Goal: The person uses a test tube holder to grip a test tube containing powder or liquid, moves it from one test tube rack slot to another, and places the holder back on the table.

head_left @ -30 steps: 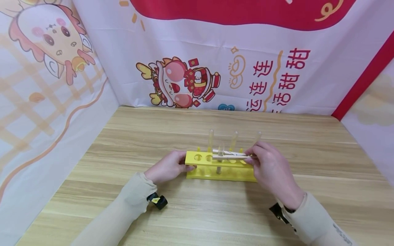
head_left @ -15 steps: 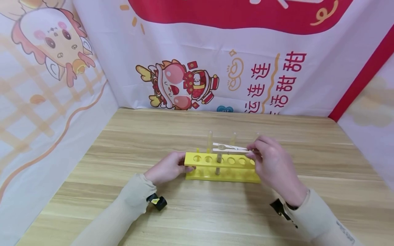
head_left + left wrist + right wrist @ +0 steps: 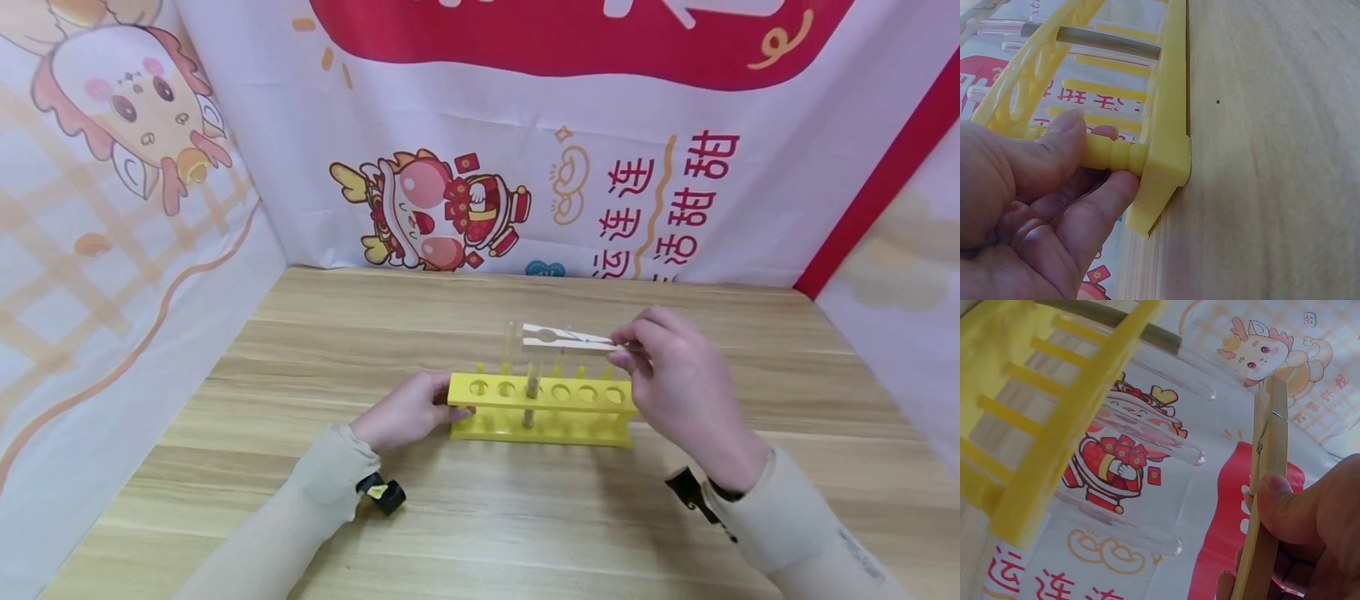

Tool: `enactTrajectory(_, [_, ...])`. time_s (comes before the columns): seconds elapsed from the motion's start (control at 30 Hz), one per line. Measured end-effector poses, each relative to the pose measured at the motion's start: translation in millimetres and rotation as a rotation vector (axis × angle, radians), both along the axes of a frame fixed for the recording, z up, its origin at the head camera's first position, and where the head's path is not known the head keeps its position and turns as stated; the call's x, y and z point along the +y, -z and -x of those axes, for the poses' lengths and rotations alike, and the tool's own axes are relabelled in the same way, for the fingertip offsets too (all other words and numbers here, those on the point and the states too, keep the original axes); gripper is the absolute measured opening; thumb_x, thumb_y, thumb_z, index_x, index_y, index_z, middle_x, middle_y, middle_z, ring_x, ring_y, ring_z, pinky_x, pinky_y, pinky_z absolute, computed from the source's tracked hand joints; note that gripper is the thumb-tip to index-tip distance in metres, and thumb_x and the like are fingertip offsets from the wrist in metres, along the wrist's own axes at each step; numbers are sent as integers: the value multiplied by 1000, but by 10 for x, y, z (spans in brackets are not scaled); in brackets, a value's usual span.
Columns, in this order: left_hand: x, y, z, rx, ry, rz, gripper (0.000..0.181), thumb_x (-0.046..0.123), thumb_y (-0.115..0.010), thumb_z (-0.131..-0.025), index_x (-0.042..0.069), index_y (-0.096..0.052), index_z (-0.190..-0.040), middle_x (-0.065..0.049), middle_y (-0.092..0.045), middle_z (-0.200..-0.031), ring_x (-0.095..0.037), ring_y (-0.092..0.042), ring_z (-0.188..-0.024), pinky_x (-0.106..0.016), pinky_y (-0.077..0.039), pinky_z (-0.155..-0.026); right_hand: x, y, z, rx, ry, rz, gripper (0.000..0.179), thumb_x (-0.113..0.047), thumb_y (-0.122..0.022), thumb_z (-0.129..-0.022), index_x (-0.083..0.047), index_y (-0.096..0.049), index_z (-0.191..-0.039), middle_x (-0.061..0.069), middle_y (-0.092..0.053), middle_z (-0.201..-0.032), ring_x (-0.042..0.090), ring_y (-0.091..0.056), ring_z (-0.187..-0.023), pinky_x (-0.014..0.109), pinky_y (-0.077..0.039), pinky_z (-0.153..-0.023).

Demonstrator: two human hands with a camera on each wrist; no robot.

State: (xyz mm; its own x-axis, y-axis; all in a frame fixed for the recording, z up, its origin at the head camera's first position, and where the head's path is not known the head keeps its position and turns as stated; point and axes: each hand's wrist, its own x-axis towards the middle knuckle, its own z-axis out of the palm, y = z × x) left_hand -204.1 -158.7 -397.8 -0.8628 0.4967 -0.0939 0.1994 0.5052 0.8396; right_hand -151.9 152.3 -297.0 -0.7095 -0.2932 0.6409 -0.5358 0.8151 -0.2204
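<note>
A yellow test tube rack (image 3: 461, 390) stands on the table, its left end post gripped by my left hand (image 3: 408, 410). In the left wrist view, thumb and fingers wrap that post (image 3: 1099, 152). One test tube (image 3: 532, 387) with greyish-brown contents stands upright in the rack's third hole from the left. My right hand (image 3: 678, 379) pinches a wooden test tube clamp (image 3: 1277, 434) by its handles. The clamp is level above the rack, its head by the tube's upper end; I cannot tell whether they touch. Several clear tubes (image 3: 1166, 447) sit upside down along the rack's back.
Yellow drying pegs (image 3: 580, 372) rise along the rack's rear edge. The wood-grain table (image 3: 420, 533) stretches around the rack. A printed cloth (image 3: 420, 100) hangs behind it, with another cloth (image 3: 112, 250) at the left side.
My right hand has lifted the clamp from near the rack's top plate to higher up, shifting slightly right. The tube with contents stays in its hole. My left hand keeps its grip.
</note>
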Motion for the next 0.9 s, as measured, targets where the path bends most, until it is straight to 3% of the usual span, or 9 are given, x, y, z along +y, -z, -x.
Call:
enactTrajectory(0.4, [-3,14,2,2,13,-2,25,9,-70,-92,18,-69,-116,6,-69,-112,-11,-62,-104,-36,-50,-95,177,-225,-59,53,50,22,22,3,-82,-77,1,-71,-96,7,-61,-88,18,-54,-75,35,-48,-62])
enactTrajectory(0.63, [0,11,-3,-4,10,3,25,9,-70,-92,17,-68,-116,6,-69,-113,-11,-62,-104,-36,-50,-95,362,-303,-66,113,96,41,27,0,-84,-76,2,-71,-100,10,-61,-86,20,-53,-73,20,-37,-65])
enactTrajectory(0.77, [-2,13,-3,-14,10,2,24,9,-69,-93,16,-69,-116,5,-70,-112,-11,-63,-103,-37,-50,-95,500,-328,-62,104,136,68,30,-2,-84,-76,3,-71,-103,13,-63,-90,23,-56,-75,5,-33,-70])
enactTrajectory(0.9, [-5,19,1,-25,6,-1,24,9,-69,-93,16,-69,-116,4,-70,-112,-11,-63,-102,-38,-49,-96,663,-334,-35,114,187,71,31,-4,-84,-78,3,-72,-105,16,-64,-90,25,-57,-74,7,-32,-68])
